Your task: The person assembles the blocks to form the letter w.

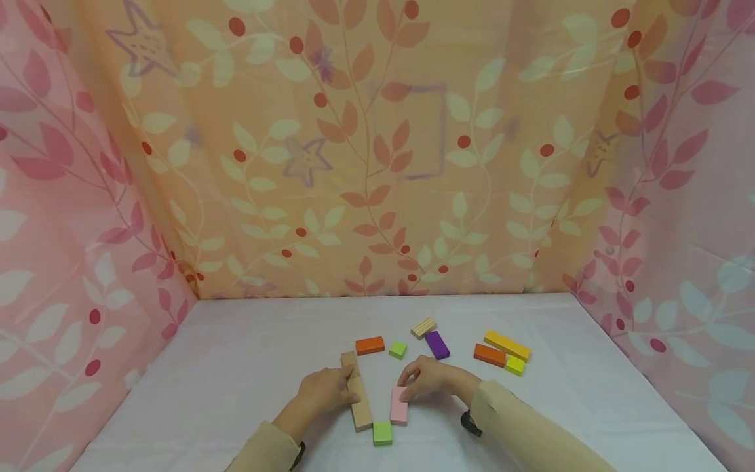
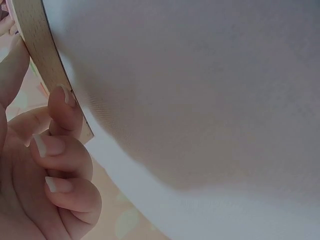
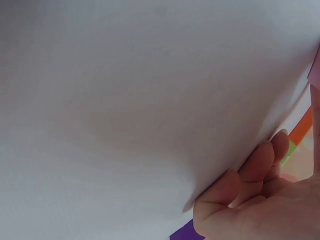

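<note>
Two plain wooden blocks lie end to end in a slanting row on the white table. My left hand is at the row's left side, thumb and forefinger on the wood. In the left wrist view, its fingertips curl against the wooden edge. A pink block lies to the right, its far end held by the thumb and forefinger of my right hand. The right wrist view shows only a corner of the pink block, with the other fingers curled by the tabletop. A green block sits between the near ends.
Beyond the hands are an orange block, a small green block, a purple block and a striped wooden piece. At the right lie yellow, orange and small yellow blocks. Patterned curtains surround the table.
</note>
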Demonstrator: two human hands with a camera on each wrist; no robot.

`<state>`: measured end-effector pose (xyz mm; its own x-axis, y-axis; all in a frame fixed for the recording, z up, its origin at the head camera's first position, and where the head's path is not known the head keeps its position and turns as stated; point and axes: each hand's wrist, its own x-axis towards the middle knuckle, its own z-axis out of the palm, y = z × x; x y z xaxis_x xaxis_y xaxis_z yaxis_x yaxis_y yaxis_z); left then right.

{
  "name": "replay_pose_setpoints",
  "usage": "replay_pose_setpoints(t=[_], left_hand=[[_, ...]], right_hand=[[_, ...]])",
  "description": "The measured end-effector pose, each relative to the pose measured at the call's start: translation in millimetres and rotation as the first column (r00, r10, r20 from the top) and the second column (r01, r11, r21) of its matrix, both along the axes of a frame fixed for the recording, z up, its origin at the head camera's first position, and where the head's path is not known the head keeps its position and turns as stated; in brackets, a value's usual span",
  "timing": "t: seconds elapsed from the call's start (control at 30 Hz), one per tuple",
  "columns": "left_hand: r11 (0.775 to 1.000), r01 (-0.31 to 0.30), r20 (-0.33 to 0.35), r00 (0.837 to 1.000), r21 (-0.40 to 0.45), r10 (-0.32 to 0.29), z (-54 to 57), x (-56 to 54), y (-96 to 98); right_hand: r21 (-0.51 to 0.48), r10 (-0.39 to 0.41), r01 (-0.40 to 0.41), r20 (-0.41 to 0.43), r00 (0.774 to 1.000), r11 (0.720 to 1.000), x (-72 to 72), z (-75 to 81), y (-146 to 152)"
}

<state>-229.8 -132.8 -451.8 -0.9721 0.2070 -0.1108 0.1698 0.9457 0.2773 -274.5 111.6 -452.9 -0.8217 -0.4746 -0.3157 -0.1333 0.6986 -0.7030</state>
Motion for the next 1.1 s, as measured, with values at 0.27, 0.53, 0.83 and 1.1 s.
replay_pose_setpoints(t=[0.27, 0.53, 0.83, 1.1], left_hand=[[1.000, -0.011, 0.001, 1.000, -0.007, 0.011, 3.3, 1.9, 1.5], [0.999, -0.031, 0.016, 0.999, 0.010, 0.031, 3.3, 4.0, 2.4], [1.000, -0.014, 0.004, 1.000, 0.017, 0.013, 0.4, 4.6, 0.6], [1.000, -0.015, -0.009, 1.000, 0.028, 0.016, 0.3, 3.1, 1.8]], right_hand=[[-0.044, 0.002, 0.000, 0.045, 0.999, 0.999, -5.0, 3.1, 4], [-0.150, -0.076, 0.089, 0.089, 0.993, 0.985, -16.7, 8.2, 4], [-0.221, -0.087, 0.088, 0.015, 0.996, 0.971, -29.1, 3.5, -18], [-0.174, -0.183, 0.151, -0.187, 0.965, 0.973, -54.9, 2.7, -28]])
